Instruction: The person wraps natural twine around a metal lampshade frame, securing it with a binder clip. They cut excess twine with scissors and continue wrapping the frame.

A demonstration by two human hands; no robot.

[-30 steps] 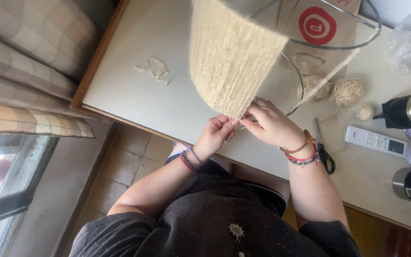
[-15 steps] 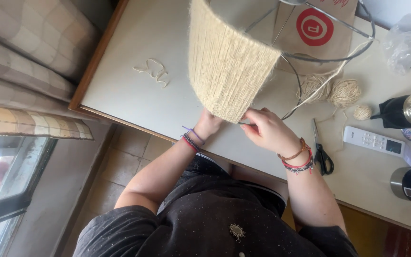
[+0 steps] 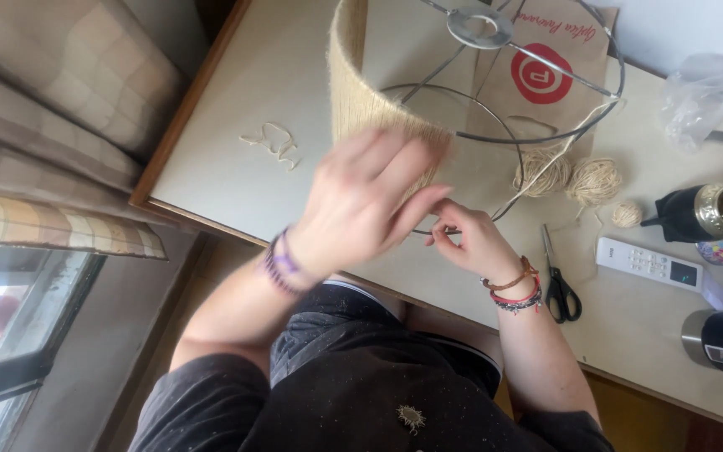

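Left hand (image 3: 361,201) raised over the frame (image 3: 479,109), blurred, fingers spread apart and holding nothing, palm just in front of the twine-wrapped side (image 3: 361,100). Right hand (image 3: 470,238) at the lower wire ring, fingertips pinched together on the ring or a twine strand there; which of the two, cannot tell. Frame tilted on the table (image 3: 236,109), one side wrapped, the rest bare wire. Twine balls (image 3: 571,176) just beside the frame. Scissors (image 3: 558,285) near the right wrist, remote (image 3: 650,264) further right. Twine scraps (image 3: 271,144) lying apart on the left.
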